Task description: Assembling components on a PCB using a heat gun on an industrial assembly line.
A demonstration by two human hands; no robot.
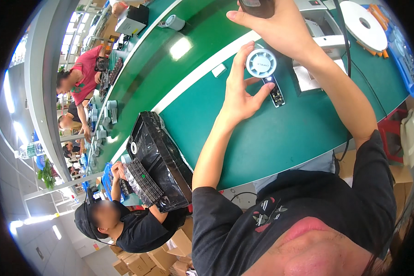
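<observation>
My left hand [241, 99] is closed around a small handheld fan, with fingers on one side and the thumb on the other. The fan has a round pale-blue head [261, 63] with a spoked grille. Below the head, its narrow handle is uncovered and shows a dark circuit board [277, 97]. Higher up, my right hand [283, 27] grips a dark, rounded tool [257, 7], which the picture's top edge cuts off, so its kind and tip are hidden. A small white block [219, 70] lies on the green table, left of my left hand.
A black plastic-lined tray [175, 161] stands at the table's left, beside a co-worker in a dark cap [119, 225]. The green conveyor [202, 32] runs beyond. A metal box [306, 76], white reel [364, 27], blue tray [409, 76] and hanging cable [347, 41] are at right.
</observation>
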